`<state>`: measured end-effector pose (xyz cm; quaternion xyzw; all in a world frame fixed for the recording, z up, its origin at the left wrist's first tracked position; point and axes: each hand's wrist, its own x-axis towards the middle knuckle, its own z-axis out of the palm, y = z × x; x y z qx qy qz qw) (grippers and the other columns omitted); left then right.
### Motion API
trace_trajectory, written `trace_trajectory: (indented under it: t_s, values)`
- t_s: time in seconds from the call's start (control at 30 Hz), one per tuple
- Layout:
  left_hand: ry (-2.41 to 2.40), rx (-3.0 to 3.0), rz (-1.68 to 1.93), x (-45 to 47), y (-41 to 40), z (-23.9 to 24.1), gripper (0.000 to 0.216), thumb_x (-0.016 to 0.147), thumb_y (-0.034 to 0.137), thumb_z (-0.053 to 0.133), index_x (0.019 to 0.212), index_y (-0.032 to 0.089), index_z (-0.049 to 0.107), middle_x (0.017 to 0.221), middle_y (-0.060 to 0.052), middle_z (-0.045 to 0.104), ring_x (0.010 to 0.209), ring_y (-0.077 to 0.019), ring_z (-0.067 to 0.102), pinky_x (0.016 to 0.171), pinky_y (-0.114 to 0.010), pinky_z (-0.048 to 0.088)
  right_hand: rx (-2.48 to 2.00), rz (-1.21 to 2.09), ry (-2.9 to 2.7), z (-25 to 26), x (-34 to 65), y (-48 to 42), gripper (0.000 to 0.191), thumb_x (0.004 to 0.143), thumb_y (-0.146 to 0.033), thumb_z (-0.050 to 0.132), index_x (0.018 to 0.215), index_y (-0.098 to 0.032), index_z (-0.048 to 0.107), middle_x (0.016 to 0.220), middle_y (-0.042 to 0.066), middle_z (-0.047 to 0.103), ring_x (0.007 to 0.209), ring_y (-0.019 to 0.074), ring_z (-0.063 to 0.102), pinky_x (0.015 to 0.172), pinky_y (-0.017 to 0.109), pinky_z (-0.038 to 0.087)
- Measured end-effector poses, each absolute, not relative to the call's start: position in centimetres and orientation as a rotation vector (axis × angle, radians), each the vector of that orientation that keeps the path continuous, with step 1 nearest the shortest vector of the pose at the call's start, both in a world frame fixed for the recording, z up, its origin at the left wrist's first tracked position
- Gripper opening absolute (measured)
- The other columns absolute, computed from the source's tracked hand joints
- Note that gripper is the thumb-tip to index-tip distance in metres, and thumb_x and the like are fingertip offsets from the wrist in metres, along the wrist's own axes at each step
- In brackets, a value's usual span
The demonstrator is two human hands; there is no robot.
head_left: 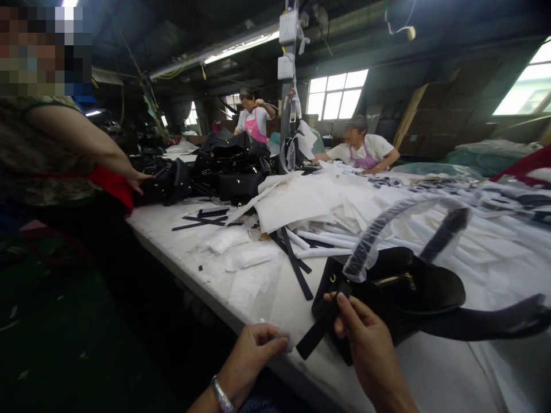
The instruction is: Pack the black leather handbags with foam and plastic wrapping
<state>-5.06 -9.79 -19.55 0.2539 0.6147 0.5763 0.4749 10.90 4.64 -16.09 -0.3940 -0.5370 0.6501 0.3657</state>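
A black handbag [430,287] stands on the table in front of me, its top open and a gold zipper [398,281] showing inside. Its arched handle [374,235] is wrapped in clear plastic. My right hand [372,338] pinches a flat black strap [321,332] at the bag's near left side, close to small gold hardware; the strap's free end hangs down to the left. Just left of that end, my left hand [262,344] is closed, thumb against forefinger, on what looks like a scrap of clear plastic film [286,341].
White paper sheets [297,201] and rolled white strips cover the table beyond the bag. Loose black straps [297,264] and crumpled plastic [241,246] lie left of it. Black bags [232,166] are piled farther back. A co-worker stands at left; two more work across the table.
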Motion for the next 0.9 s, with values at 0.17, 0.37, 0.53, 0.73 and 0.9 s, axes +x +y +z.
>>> trace_trajectory:
  t_s: [0.17,0.37,0.53,0.73,0.9]
  values:
    - [1.476,0.540,1.430,-4.7,-10.3,-19.5,0.036,0.066,0.046,0.083,0.078,0.012,0.078,0.078,-0.009,0.076,0.075,-0.0195,0.064,0.073,-0.027,0.045,-0.995,1.621,-1.249,-16.7,9.7,4.3,0.042,0.080,-0.054,0.069,0.101,-0.018,0.075,0.054,-0.004,0.050,0.056,0.0118,0.043,0.056,0.024,0.035]
    - [1.487,0.525,1.442,-4.8,-10.2,-19.4,0.039,0.067,0.048,0.082,0.080,0.012,0.079,0.076,-0.008,0.075,0.069,-0.0178,0.062,0.067,-0.026,0.042,-1.015,1.535,-1.244,-16.5,9.0,4.0,0.048,0.076,-0.057,0.071,0.099,-0.016,0.075,0.054,-0.003,0.052,0.056,0.0137,0.045,0.054,0.026,0.036]
    - [1.422,0.466,1.437,-4.4,-10.3,-19.4,0.039,0.064,0.047,0.084,0.077,0.011,0.079,0.076,-0.009,0.075,0.069,-0.0182,0.063,0.066,-0.026,0.043,-1.025,1.502,-1.280,-16.4,9.0,4.0,0.047,0.078,-0.057,0.070,0.100,-0.016,0.075,0.054,-0.003,0.051,0.056,0.0139,0.044,0.054,0.027,0.035]
    - [1.348,0.430,1.439,-4.2,-10.5,-19.9,0.036,0.066,0.043,0.084,0.077,0.009,0.078,0.075,-0.010,0.075,0.067,-0.0177,0.064,0.065,-0.026,0.044,-1.041,1.536,-1.317,-16.9,9.2,4.3,0.043,0.082,-0.055,0.067,0.105,-0.019,0.073,0.057,-0.004,0.050,0.059,0.0122,0.041,0.056,0.025,0.031]
    - [1.330,0.376,1.461,-4.2,-10.5,-20.0,0.038,0.062,0.042,0.088,0.075,0.009,0.076,0.072,-0.009,0.075,0.065,-0.0159,0.064,0.064,-0.025,0.044,-1.038,1.521,-1.328,-17.1,9.3,4.3,0.041,0.084,-0.054,0.066,0.105,-0.019,0.072,0.057,-0.004,0.050,0.061,0.0119,0.041,0.058,0.025,0.032]
